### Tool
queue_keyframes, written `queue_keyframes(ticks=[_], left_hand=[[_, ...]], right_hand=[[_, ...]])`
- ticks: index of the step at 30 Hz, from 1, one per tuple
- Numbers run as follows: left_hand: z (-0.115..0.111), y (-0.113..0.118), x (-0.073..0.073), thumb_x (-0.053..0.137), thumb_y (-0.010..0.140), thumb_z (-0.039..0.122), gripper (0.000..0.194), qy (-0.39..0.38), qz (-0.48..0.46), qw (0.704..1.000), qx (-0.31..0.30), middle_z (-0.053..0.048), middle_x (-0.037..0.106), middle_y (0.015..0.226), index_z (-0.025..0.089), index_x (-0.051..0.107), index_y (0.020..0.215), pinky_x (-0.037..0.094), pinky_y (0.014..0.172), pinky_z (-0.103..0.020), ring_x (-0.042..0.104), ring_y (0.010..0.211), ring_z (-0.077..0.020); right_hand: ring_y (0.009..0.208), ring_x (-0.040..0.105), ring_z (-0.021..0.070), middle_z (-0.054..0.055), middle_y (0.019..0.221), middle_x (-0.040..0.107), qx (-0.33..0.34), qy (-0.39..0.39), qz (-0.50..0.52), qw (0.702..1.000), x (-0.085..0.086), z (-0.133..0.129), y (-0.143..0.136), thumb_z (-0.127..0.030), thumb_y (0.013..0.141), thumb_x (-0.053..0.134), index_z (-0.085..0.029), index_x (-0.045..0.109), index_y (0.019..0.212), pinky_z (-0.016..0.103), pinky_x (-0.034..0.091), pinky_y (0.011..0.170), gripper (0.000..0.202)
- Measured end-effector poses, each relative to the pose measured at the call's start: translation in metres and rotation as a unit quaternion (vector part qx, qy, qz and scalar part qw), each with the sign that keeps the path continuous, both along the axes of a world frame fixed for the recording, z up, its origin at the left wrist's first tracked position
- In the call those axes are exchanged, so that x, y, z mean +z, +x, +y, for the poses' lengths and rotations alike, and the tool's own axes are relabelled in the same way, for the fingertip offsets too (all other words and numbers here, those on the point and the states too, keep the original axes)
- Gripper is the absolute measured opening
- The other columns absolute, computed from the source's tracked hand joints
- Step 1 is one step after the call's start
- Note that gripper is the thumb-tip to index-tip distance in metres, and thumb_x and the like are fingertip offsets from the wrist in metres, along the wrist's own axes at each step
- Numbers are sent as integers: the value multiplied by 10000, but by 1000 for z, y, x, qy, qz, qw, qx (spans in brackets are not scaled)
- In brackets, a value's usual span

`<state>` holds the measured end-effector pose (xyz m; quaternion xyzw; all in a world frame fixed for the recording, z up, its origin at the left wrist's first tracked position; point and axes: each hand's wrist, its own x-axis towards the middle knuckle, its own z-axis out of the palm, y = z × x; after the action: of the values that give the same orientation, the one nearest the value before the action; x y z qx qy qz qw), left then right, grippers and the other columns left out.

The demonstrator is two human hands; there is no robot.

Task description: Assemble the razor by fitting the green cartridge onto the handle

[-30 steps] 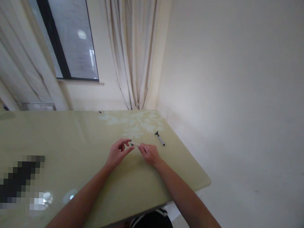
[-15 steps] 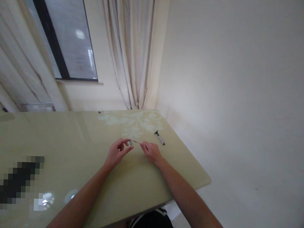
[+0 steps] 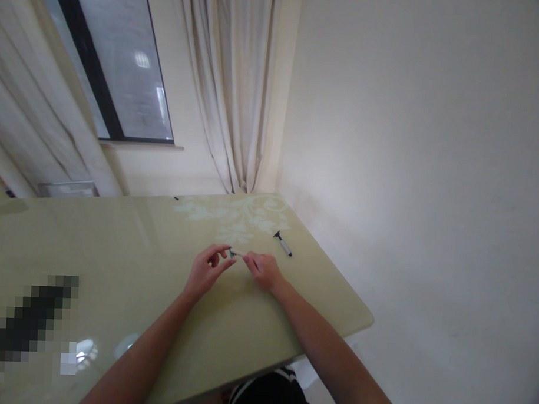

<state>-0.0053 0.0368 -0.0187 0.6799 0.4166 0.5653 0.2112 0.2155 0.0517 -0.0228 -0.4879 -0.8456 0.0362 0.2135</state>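
Between thumb and fingertips, my left hand (image 3: 207, 267) grips a small teal and dark piece (image 3: 232, 254) by its ends, above the table. My right hand (image 3: 263, 269) pinches a thin, light-coloured stick-like tool (image 3: 239, 253). The tool's far end overlaps the small piece; whether they touch is too small to tell. Just beyond my right hand, a razor (image 3: 283, 244) with a grey handle and black head lies on the table.
The pale green glossy table (image 3: 117, 250) has a white floral pattern at its far end. A tiny dark object (image 3: 176, 198) lies near the back edge. Beyond stand curtains (image 3: 238, 95) and a window; a white wall borders the right side.
My right hand has moved slightly left, bringing the thin tool's tip from beside the small piece to overlap it. My left hand has barely moved.
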Motion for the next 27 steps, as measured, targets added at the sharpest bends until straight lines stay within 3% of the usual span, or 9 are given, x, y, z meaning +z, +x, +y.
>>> queue_keyframes(ticks=[4,9,13,18,23,27], left_hand=[[1,0,0,826,796,441,325,1,-2,1000,5,23,641,774,219,769,1028,394,516,-220,427,534,-83],[1,0,-1,823,803,432,333,4,1,1000,0,24,643,781,224,766,1057,400,523,-220,440,541,-85],[0,0,1,817,812,428,312,3,1,1000,-1,23,643,781,224,763,1042,401,519,-218,443,540,-86],[-1,1,3,824,803,418,325,1,0,1000,-2,23,645,788,226,764,1058,400,522,-217,435,538,-82],[-1,2,2,816,805,444,328,-2,3,1000,-4,16,650,773,217,767,1038,398,519,-219,447,539,-85],[-1,2,3,811,807,464,350,-7,1,1000,-3,11,658,790,224,764,1057,399,516,-219,441,540,-86]], right_hand=[[690,625,160,37,786,734,-35,-1,-7,999,-1,1,2,-476,1132,313,-205,678,906,288,233,622,508],[685,625,157,28,757,725,11,4,0,1000,-1,1,1,-465,1127,340,-206,672,898,282,236,623,479],[674,621,157,31,760,727,-35,-1,-4,999,0,1,2,-457,1129,340,-204,671,875,293,224,615,487],[688,626,154,30,760,723,13,4,-6,1000,0,0,2,-459,1130,323,-199,678,920,277,256,625,488],[668,625,166,40,762,731,-41,7,-12,999,-2,2,3,-467,1132,302,-203,675,907,302,220,605,509],[684,632,161,36,775,733,1,14,-17,1000,0,1,3,-472,1129,304,-202,668,912,291,238,617,503]])
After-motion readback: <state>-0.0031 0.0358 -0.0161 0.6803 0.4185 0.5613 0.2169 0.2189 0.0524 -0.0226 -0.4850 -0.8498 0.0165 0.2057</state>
